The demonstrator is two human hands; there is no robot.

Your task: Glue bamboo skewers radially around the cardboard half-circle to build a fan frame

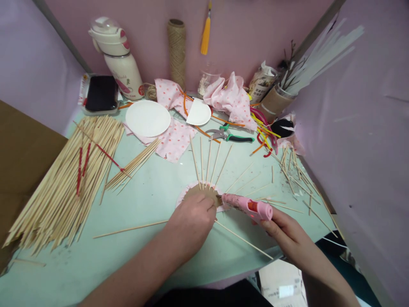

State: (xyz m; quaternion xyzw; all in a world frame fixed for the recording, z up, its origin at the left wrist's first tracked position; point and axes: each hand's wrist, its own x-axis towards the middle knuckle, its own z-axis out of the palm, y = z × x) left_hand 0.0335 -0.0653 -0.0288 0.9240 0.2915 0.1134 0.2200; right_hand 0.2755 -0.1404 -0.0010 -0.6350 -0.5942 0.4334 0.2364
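Observation:
My right hand [284, 230] is wrapped round a pink hot glue gun [246, 204]. Its nozzle touches or hovers just over a round cardboard disc [194, 190] with a pink-and-white cloth edge. My left hand [193, 219] rests on the near side of the disc, fingers closed, covering much of it. From under its fingertips a thin wooden stick [244, 239] runs toward the lower right; the pinched end is hidden. Several sticks [208, 162] fan out from the disc's far and right edge. Another stick [128, 229] extends left from beneath my left hand.
Left lies a big pile of wooden sticks [64, 183] beside a smaller bundle [136, 164]. Behind are a white oval [148, 118], pink dotted cloth [174, 140], pruning shears [236, 138], a bottle [123, 70] and a twine spool [177, 51]. Short stick pieces [295, 170] lie right.

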